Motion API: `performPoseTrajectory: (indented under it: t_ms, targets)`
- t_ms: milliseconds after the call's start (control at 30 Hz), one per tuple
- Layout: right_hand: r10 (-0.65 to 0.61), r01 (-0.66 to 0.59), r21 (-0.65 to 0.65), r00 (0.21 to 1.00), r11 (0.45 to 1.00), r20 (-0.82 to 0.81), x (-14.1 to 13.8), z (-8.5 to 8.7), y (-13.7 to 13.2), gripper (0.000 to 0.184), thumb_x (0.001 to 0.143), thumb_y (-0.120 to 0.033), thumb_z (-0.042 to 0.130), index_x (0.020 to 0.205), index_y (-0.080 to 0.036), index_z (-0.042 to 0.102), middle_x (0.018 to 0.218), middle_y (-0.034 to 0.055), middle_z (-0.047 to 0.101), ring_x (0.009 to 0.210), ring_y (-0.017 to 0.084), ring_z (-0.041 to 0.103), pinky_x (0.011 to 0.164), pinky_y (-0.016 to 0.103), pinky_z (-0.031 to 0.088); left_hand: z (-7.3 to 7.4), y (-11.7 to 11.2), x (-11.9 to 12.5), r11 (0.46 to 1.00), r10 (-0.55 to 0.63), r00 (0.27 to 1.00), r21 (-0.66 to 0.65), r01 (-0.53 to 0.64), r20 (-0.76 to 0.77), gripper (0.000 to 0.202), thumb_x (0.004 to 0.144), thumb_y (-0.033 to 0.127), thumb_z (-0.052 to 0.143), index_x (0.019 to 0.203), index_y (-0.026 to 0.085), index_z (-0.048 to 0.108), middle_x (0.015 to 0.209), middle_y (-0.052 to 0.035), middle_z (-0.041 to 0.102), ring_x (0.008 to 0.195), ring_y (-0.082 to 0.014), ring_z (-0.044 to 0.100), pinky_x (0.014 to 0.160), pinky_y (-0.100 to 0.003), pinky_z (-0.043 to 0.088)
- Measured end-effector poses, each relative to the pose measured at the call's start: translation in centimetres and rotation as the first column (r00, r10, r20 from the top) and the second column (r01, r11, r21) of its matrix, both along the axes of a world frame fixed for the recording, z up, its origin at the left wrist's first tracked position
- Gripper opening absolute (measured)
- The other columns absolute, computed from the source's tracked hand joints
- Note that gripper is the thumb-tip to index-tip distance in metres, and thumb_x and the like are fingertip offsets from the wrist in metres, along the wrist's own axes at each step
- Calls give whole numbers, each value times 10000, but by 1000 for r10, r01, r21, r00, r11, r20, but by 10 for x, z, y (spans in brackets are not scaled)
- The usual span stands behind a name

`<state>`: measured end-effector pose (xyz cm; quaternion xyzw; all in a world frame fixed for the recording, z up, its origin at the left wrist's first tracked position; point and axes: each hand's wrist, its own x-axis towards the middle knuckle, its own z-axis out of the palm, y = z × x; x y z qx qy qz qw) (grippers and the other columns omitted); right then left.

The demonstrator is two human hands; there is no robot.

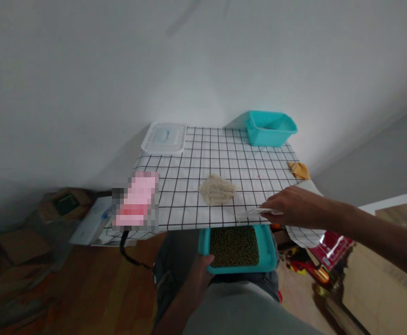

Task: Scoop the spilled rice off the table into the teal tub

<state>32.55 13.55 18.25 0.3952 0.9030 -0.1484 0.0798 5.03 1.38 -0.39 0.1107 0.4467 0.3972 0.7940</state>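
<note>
My left hand [203, 270] grips the near left corner of a teal plastic tub [267, 269], its thumb over the rim. The tub sits on my lap just below the table's front edge and is filled with small green beans [234, 246], which look like mung beans. My right hand [282, 207] is closed on a thin, white, flat piece [255, 212], perhaps a card or scraper, held low over the front of the table. To its left, a flat pile of pale grains [217, 190], like rice, lies on the checked cloth [180, 204].
At the back right stands a second teal tub [271, 135]. A clear lid [165, 138] lies back left, and a pink, pixelated object [137, 200] lies front left. A yellow cloth [299, 170] rests by the right edge. Red packaging [331, 249] is on the floor.
</note>
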Motion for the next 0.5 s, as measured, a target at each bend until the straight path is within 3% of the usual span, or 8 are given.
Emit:
performPoseTrajectory:
  t_ms: [167, 333, 500]
  targets:
    - [-28, 24, 134, 999, 991, 24, -5, 2, 17, 231, 947, -301, 486, 879, -209, 687, 723, 29, 693, 607, 127, 577, 573, 281, 290, -5, -1, 1, 999, 36, 999, -2, -36, 3, 263, 741, 378, 714, 888, 161, 701, 1060, -100, 745, 1098, -303, 653, 1042, -444, 435]
    - [-35, 19, 190, 996, 982, 80, -7, -5, 39, 231, 938, -312, 484, 842, -202, 662, 689, 34, 671, 582, 126, 543, 561, 303, 238, -3, -2, -3, 999, 32, 995, 34, -29, -98, 169, 740, 336, 723, 801, 183, 689, 841, -50, 745, 1024, -277, 672, 1025, -430, 451]
    - [-36, 23, 154, 996, 988, 85, -8, -6, 37, 227, 937, -326, 472, 832, -236, 653, 694, 40, 679, 604, 151, 559, 572, 327, 272, -6, -3, -2, 999, 48, 999, -6, -48, 2, 218, 736, 372, 707, 831, 176, 685, 1089, -81, 737, 1165, -307, 621, 1022, -448, 461]
